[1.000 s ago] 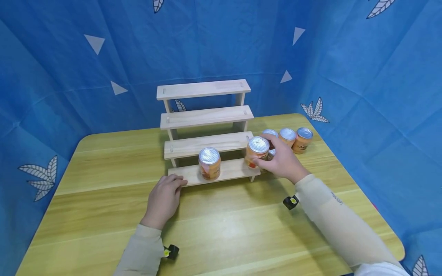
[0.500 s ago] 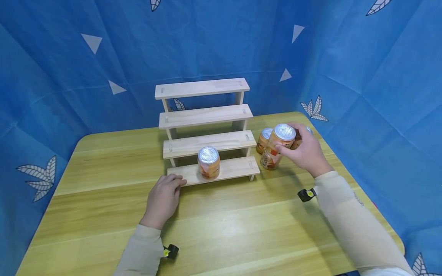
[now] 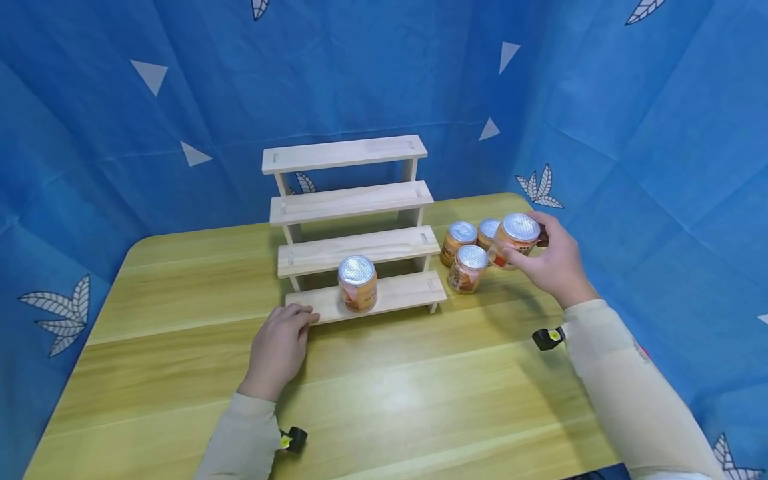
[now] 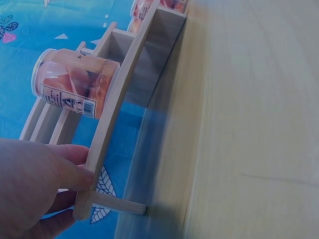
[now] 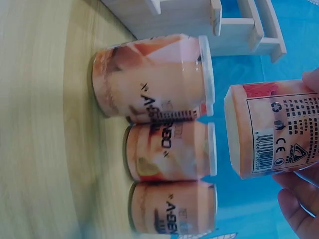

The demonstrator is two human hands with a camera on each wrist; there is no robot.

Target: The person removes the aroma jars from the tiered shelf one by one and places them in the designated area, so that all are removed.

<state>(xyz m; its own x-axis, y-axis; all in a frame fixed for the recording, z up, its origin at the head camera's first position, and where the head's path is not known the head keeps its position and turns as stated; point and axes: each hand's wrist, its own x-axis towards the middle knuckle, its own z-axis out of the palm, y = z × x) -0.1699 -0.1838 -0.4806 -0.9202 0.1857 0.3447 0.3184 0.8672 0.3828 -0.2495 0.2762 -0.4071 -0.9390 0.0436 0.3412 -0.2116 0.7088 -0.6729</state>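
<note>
My right hand (image 3: 555,260) holds a short can (image 3: 516,239) with a peach-orange label and silver lid, raised off the table. In the right wrist view the barcode side of this can (image 5: 276,129) shows, with fingers curled round its far end. My left hand (image 3: 281,347) grips the left end of the lowest board of a pale wooden four-step rack (image 3: 408,293). The left wrist view shows the thumb over that board (image 4: 114,104) and fingers beneath. A matching can (image 3: 358,287) stands upright on the lowest step, right of the left hand.
Beside the rack's right end, a front can (image 3: 468,270), a can behind it (image 3: 462,241) and another (image 3: 488,230) stand close together on the wood-grain table (image 3: 372,393). A blue patterned cloth (image 3: 336,73) hangs behind and at the sides.
My right hand has carried its can from the lowest step's right end rightward, past the cans on the table. The left hand has stayed on the rack. The view has shifted slightly.
</note>
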